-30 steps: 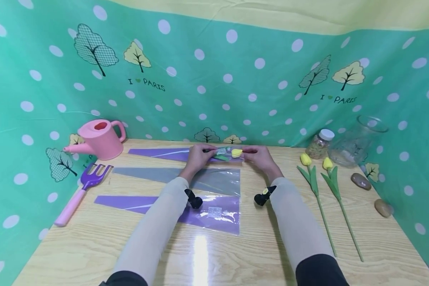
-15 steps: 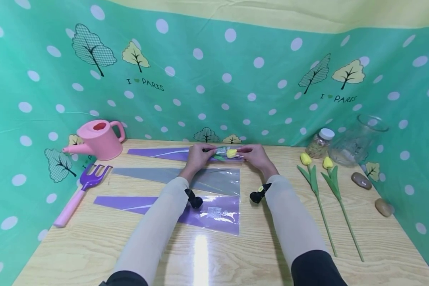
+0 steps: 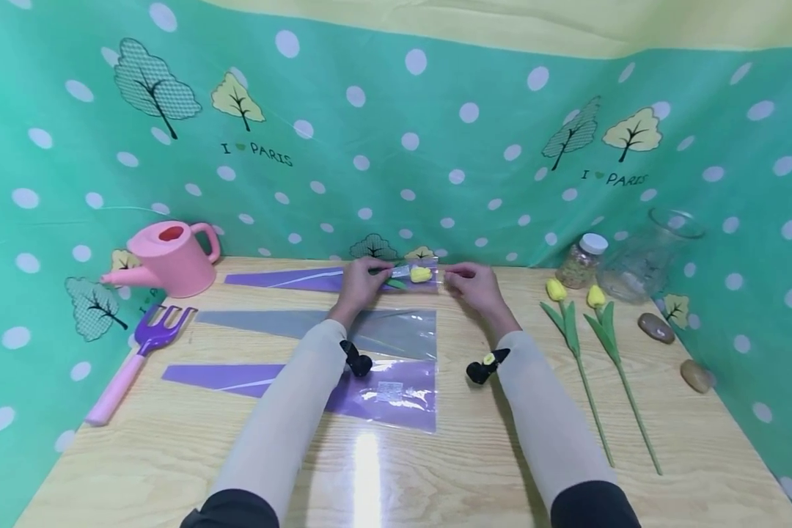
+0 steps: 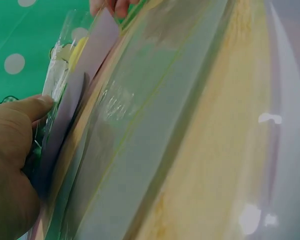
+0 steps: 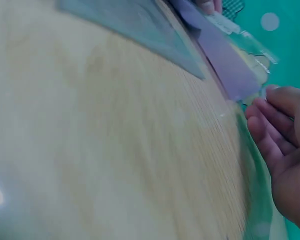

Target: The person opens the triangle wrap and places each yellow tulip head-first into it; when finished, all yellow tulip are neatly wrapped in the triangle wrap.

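Green polka-dot cloth printed with trees hangs behind and beside a pale wooden worktop (image 3: 435,469). At the back edge of that worktop lies a purple cellophane sleeve (image 3: 290,279) with a yellow tulip (image 3: 420,274) tucked into its wide end, the bloom showing through the clear film.

Just left of the tulip, the left hand (image 3: 359,284) bears down on the sleeve, fingers curled over it and the thumb pressed to its edge, as the left wrist view shows (image 4: 37,107). Just right of the tulip, the right hand (image 3: 473,284) sits at the sleeve's open mouth; its fingers (image 5: 270,125) are loosely bent and close to the film, but I cannot tell whether they actually pinch it.

Nearer the person than the tulip's sleeve lie a grey sleeve (image 3: 369,326) and then a second purple sleeve (image 3: 343,385), both flat. Well to the left of the tulip stand a pink watering can (image 3: 168,257) and a purple hand fork with a pink handle (image 3: 141,352). Well to the right lie two more yellow tulips (image 3: 574,323), a small capped jar (image 3: 582,260), a tipped glass vase (image 3: 647,257) and two stones (image 3: 656,328).
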Tool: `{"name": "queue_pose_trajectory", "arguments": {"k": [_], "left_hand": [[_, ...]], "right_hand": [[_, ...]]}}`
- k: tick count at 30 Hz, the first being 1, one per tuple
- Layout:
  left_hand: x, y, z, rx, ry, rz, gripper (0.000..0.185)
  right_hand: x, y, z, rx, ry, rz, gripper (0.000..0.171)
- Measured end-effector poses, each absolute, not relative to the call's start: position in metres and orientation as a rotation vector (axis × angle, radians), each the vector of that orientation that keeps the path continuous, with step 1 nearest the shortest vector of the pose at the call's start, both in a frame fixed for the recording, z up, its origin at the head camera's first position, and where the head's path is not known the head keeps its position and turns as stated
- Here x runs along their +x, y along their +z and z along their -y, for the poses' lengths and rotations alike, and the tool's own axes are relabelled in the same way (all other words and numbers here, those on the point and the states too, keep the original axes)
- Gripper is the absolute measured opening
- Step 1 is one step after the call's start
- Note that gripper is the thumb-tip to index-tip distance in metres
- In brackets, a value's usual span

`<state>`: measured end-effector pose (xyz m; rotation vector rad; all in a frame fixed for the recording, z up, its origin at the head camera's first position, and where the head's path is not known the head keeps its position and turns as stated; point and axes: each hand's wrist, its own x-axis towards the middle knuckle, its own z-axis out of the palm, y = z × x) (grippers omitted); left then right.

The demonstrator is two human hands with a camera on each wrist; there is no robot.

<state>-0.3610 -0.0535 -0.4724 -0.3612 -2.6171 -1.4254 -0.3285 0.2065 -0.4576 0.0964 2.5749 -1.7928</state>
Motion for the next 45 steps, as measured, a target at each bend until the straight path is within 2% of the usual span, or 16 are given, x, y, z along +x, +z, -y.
{"name": "queue_pose_trajectory", "arguments": {"k": [6, 10, 18, 21, 25, 31, 45], "left_hand": [[-0.360, -0.467, 0.058, -0.408, -1.351, 2.648, 0.022], [-0.352, -0.456, 0.057, -0.449, -1.358, 2.623, 0.024], [-0.293, -0.431, 0.071, -0.561, -1.555, 2.602, 0.030], [-0.270, -0.436, 0.080, -0.623, -1.554, 2.657, 0.033], [-0.255, -0.447, 0.090, -0.630, -1.542, 2.698, 0.033], [-0.252, -0.464, 0.100, -0.552, -1.571, 2.731, 0.033], [-0.251, -0.472, 0.100, -0.592, -1.565, 2.735, 0.032]], "right_hand": [[-0.297, -0.445, -0.216, 0.008, -1.819, -2.659, 0.034], [-0.270, -0.441, -0.219, -0.100, -1.723, -2.694, 0.033], [-0.235, -0.445, -0.216, -0.294, -1.602, -2.681, 0.034], [-0.231, -0.449, -0.214, -0.305, -1.579, -2.680, 0.032], [-0.233, -0.456, -0.207, -0.381, -1.531, -2.700, 0.031], [-0.237, -0.471, -0.193, -0.546, -1.332, -2.780, 0.033], [-0.233, -0.480, -0.180, -0.628, -1.202, -2.949, 0.027]]}}
